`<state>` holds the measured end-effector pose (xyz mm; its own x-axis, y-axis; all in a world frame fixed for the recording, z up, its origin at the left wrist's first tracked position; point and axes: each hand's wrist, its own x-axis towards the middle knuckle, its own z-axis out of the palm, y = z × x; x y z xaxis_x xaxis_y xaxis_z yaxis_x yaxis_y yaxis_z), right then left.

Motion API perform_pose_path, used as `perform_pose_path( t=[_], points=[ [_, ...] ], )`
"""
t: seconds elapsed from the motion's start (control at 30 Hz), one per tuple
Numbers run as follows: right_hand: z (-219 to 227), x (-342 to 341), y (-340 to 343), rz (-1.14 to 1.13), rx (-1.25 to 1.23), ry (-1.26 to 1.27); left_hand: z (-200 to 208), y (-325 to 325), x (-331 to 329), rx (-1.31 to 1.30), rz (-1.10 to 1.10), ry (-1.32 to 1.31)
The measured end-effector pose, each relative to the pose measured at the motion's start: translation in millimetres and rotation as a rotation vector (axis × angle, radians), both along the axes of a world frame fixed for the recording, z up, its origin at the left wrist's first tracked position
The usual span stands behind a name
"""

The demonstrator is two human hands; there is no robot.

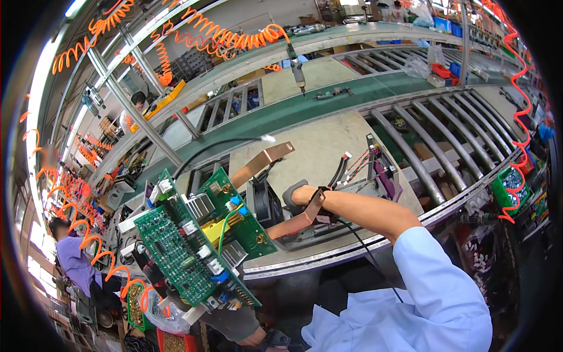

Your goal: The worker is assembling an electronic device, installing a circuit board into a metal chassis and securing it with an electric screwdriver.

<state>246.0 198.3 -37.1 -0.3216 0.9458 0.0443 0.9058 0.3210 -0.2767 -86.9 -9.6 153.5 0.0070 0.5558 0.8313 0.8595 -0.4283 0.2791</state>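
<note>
In the head view, the two hands are well apart: the gloved left hand (231, 321) is at the lower end of a green circuit-board assembly (176, 252) at the surface's near edge, its fingers hidden so its grip cannot be told, and the gloved right hand (295, 196) is just beside a black fan (267, 202), its grip also unclear. Around them are copper strips (262, 164) and the pale surface (334, 135), with metal rollers (419, 155) to the right and a green belt (258, 126) beyond.

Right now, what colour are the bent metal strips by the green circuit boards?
The strips are copper-coloured, seen best in the head view.
</note>
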Motion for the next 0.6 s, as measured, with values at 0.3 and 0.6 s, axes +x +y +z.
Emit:
perform_pose_path(
  t=[0.3,0.6],
  points=[
    [13.0,4.8,6.2,-0.154,-0.288,-0.093,2.4,-0.9,16.2,-0.266,-0.565,-0.901],
    [63.0,-24.8,-25.6,-0.436,-0.148,-0.203,3.5,7.8,17.7,-0.001,-0.109,-0.238]
  ],
)
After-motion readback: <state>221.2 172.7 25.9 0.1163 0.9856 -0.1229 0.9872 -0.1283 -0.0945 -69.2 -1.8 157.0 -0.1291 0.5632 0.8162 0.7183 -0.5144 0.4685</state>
